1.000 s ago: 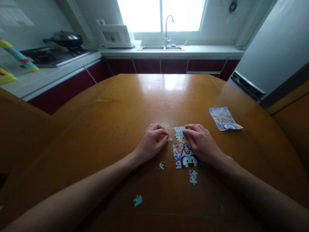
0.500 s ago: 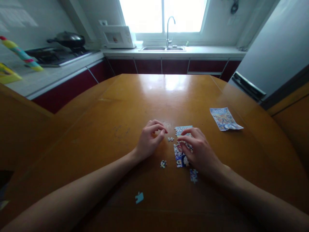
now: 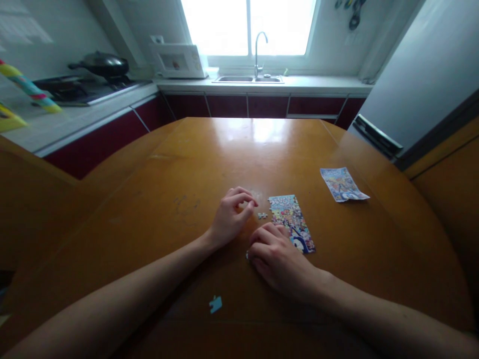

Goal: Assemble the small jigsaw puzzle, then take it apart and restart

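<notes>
A partly joined colourful jigsaw lies on the wooden table. My left hand rests curled on the table just left of it, fingers bent in, close to a small loose piece. My right hand lies knuckles up at the jigsaw's lower left corner, fingers bent down over the spot where a loose piece lay; whatever is under them is hidden. A light blue piece lies face down nearer to me.
A printed picture sheet lies to the right on the table. Behind are a counter with a sink and tap, a white microwave, a pan on a hob, and a grey fridge at the right.
My right hand has slid off the jigsaw, down and to the left, and now covers the loose piece at its lower left. The left hand has barely moved.
</notes>
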Action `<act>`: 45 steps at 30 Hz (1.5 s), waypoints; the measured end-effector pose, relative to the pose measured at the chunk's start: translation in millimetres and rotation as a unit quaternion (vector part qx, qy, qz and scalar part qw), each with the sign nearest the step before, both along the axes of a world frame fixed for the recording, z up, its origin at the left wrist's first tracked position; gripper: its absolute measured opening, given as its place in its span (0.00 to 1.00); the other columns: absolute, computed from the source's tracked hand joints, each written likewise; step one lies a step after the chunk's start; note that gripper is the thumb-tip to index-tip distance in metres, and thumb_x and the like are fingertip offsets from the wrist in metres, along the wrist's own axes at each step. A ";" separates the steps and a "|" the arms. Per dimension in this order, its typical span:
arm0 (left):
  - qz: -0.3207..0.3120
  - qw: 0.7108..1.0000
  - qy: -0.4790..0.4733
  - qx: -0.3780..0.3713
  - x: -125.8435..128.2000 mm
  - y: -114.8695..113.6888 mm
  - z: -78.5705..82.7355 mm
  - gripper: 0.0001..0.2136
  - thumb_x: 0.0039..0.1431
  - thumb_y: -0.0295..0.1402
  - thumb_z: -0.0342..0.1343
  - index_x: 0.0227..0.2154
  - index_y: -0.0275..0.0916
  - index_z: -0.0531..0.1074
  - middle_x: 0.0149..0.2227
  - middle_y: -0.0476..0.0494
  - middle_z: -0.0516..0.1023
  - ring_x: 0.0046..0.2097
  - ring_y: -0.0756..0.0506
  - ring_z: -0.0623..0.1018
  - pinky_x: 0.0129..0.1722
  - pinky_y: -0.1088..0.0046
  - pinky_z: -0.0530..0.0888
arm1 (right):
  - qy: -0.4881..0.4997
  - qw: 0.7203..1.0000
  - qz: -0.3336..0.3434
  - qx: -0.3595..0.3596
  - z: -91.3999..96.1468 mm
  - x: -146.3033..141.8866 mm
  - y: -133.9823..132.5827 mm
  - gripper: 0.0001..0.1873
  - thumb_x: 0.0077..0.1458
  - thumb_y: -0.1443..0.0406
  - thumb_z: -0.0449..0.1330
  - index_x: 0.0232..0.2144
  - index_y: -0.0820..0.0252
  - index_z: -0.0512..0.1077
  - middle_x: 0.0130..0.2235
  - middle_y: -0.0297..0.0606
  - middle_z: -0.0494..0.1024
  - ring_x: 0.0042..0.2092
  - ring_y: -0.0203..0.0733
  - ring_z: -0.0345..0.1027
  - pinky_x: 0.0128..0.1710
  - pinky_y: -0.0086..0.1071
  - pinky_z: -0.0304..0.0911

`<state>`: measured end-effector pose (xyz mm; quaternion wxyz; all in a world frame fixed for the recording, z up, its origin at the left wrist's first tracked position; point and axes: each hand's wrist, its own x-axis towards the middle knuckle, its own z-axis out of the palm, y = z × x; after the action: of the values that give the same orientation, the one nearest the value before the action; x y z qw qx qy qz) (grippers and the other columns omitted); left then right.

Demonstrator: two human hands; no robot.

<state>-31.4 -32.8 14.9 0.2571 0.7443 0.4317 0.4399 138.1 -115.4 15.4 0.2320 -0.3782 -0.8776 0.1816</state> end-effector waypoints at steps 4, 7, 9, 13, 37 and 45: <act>-0.002 1.000 -0.001 0.001 0.0 0.4 -0.4 0.08 0.60 0.28 0.54 0.27 0.39 0.76 0.34 0.45 0.74 0.42 0.44 0.73 0.41 0.67 0.71 | -0.022 1.000 -0.006 0.014 0.3 -0.7 0.7 0.06 0.62 0.67 0.58 0.37 0.57 0.76 0.42 0.41 0.75 0.48 0.48 0.60 0.51 0.43 0.52; -0.006 1.000 -0.003 0.001 -0.5 1.3 -1.8 0.08 0.60 0.28 0.54 0.28 0.39 0.76 0.34 0.45 0.74 0.42 0.45 0.73 0.41 0.67 0.71 | -0.037 0.999 0.002 0.021 1.6 -0.3 1.2 0.07 0.62 0.67 0.57 0.37 0.56 0.76 0.43 0.41 0.74 0.48 0.49 0.59 0.51 0.44 0.52; -0.008 1.000 -0.001 0.002 -0.8 1.8 -2.5 0.08 0.60 0.28 0.54 0.28 0.39 0.77 0.34 0.45 0.74 0.42 0.45 0.73 0.41 0.67 0.71 | -0.044 0.999 0.013 0.016 2.5 0.0 1.1 0.07 0.61 0.69 0.56 0.38 0.57 0.75 0.43 0.42 0.74 0.47 0.48 0.59 0.51 0.44 0.52; -0.004 1.000 0.007 0.003 -1.4 1.7 -3.4 0.09 0.61 0.29 0.54 0.28 0.39 0.76 0.35 0.44 0.75 0.43 0.44 0.73 0.42 0.66 0.71 | -0.035 0.996 0.077 0.014 3.6 0.9 1.6 0.08 0.61 0.72 0.55 0.37 0.57 0.73 0.38 0.38 0.76 0.42 0.44 0.61 0.48 0.41 0.53; -0.015 0.981 0.190 0.036 0.2 -2.5 -13.5 0.06 0.58 0.26 0.60 0.33 0.43 0.80 0.39 0.45 0.75 0.46 0.42 0.69 0.50 0.59 0.70 | 0.059 0.991 -0.120 0.001 -13.7 38.3 64.3 0.08 0.60 0.69 0.62 0.36 0.52 0.81 0.36 0.37 0.79 0.41 0.44 0.68 0.44 0.39 0.58; -0.049 0.988 0.129 0.068 2.1 -5.4 -4.7 0.08 0.58 0.23 0.58 0.33 0.42 0.78 0.37 0.45 0.74 0.45 0.43 0.69 0.48 0.62 0.71 | 0.043 0.993 -0.107 0.016 -15.6 38.4 64.0 0.08 0.60 0.67 0.62 0.37 0.51 0.82 0.38 0.39 0.78 0.43 0.46 0.65 0.44 0.40 0.58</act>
<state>-29.3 -38.3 10.1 0.1691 0.8308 0.3936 0.3554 176.5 -51.3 -0.1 0.2939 -0.4582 -0.8239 0.1575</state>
